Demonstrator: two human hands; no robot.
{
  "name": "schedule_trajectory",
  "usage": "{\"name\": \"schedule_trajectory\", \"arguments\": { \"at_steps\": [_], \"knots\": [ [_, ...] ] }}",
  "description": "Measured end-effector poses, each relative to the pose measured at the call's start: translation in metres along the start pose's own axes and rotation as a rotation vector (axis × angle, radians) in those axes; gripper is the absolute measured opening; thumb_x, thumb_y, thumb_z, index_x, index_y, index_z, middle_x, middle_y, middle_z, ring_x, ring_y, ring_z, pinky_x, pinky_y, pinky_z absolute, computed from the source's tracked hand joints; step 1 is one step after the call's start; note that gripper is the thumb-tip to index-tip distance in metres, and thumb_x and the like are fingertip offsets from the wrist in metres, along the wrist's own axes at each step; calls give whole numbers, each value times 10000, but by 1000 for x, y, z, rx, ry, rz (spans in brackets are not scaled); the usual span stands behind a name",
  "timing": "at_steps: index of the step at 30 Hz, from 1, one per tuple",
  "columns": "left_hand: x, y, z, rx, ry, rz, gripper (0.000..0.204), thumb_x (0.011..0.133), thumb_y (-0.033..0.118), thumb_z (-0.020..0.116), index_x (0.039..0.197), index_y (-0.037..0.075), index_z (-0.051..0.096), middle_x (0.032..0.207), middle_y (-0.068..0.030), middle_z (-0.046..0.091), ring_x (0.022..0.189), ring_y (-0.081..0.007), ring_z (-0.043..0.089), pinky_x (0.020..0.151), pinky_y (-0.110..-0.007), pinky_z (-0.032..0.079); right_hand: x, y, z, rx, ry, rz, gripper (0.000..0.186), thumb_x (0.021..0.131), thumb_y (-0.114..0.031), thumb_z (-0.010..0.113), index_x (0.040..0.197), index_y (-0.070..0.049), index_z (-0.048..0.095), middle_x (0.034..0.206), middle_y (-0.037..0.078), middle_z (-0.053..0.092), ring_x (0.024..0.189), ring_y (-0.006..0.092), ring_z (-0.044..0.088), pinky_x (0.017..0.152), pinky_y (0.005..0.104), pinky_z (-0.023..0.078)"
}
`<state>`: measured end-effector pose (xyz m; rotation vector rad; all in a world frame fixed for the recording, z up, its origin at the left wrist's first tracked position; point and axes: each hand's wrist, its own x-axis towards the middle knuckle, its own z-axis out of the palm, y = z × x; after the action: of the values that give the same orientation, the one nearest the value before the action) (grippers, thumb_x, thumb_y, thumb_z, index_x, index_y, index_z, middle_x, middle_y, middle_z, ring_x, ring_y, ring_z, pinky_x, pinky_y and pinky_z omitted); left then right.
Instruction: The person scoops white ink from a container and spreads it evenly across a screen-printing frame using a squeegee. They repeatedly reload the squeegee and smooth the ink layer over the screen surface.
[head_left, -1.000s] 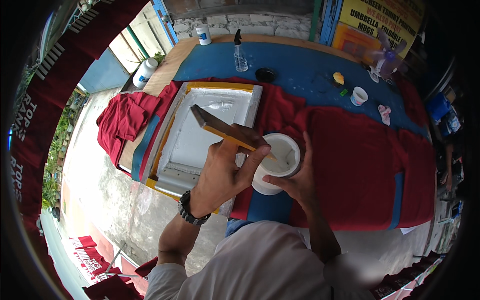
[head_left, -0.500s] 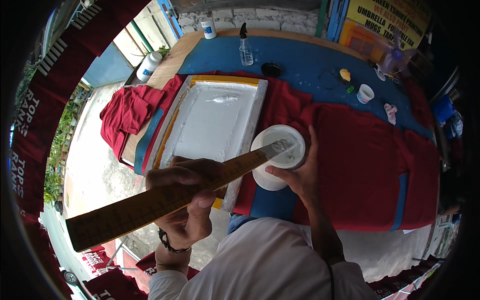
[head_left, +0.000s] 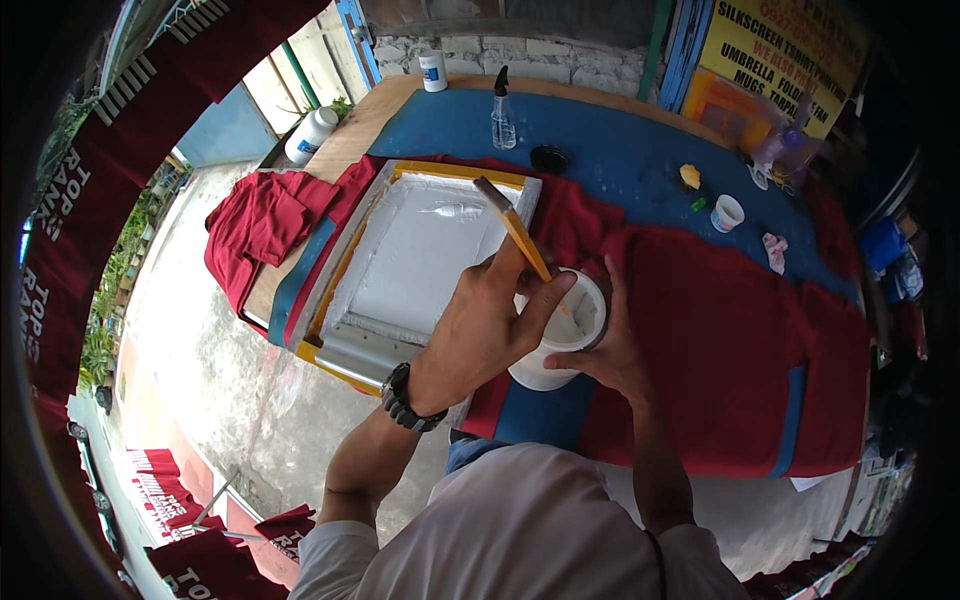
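My left hand [head_left: 485,318] is closed around a wooden ruler [head_left: 518,232] just above a white tub [head_left: 545,374]. The ruler slants, its bare end leaning over the printing screen and its lower end inside the tub, mostly hidden by my fingers. White ink-like paste coats the tub's inside. With fingers and thumb, my right hand [head_left: 618,345] grips the tub's right side. Left of the tub lies the framed printing screen [head_left: 300,325], its mesh whitish with a thick smear of paste near the far edge. A silver bar [head_left: 365,355] lies along its near end.
Dark red shirts [head_left: 720,340] cover the table's right side; more lie folded [head_left: 265,215] at left. On the blue tabletop [head_left: 430,120] stand a spray bottle [head_left: 503,120], a black lid [head_left: 549,158] and a small cup [head_left: 727,213]. White jars [head_left: 312,136] stand farther back.
My left hand has moved right to the tub and turned the ruler steeply, its lower end now down inside. The silver bar on the screen has come into sight. My right hand keeps its grip.
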<state>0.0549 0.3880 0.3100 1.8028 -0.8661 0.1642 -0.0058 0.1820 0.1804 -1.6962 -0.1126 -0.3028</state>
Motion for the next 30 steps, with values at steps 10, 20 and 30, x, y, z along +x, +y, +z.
{"name": "schedule_trajectory", "arguments": {
  "at_steps": [10, 20, 30],
  "knots": [
    [-56, 49, -49, -140, 326, 244, 150, 1004, 32, 805, 1135, 18, 733, 1029, -108, 708, 1001, -297, 764, 875, -411, 562, 12, -3, -3, 41, -67, 54, 1680, 581, -248, 1132, 1790, -123, -28, 1576, 196, 602, 1499, 340, 561, 1309, 536, 386],
    [-77, 39, -49, -44, 327, 280, 347, 1046, 147, 753, 1228, 27, 483, 1041, -216, 792, 943, -301, 779, 933, -453, 521, -3, -1, 17, 2, 148, 103, 1636, 584, -158, 1115, 1773, -124, -8, 1587, 220, 548, 1481, 349, 574, 1272, 539, 460],
    [10, -26, 15, 65, 0, -65, 279, 1063, 133, 764, 1171, -74, 613, 886, -227, 795, 834, -408, 828, 687, -424, 659, -10, 1, 34, 14, 218, 38, 1573, 623, -228, 1112, 1746, -47, 25, 1576, 235, 544, 1473, 361, 575, 1257, 535, 469]
  ]
}}
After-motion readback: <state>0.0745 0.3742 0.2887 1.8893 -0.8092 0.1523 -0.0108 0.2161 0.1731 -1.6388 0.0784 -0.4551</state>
